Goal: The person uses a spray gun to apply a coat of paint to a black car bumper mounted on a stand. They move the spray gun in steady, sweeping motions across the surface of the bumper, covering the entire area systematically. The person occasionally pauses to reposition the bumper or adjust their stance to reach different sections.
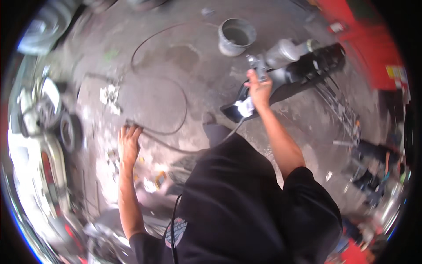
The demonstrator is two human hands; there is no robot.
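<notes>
Right hand (260, 91) grips a metallic gun-like tool (257, 64) near the black panel (281, 91); left hand (129, 140) curls around the hose (176, 150). Advisable: keep slack left-handed, clear of panel and shoe (209, 118)

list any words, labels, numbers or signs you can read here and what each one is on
None can be read.
Oval print on the black shirt: too blurred.
Yellow label on the red object at right: too small.
Pale patch higher up: too blurred to tell.
</notes>
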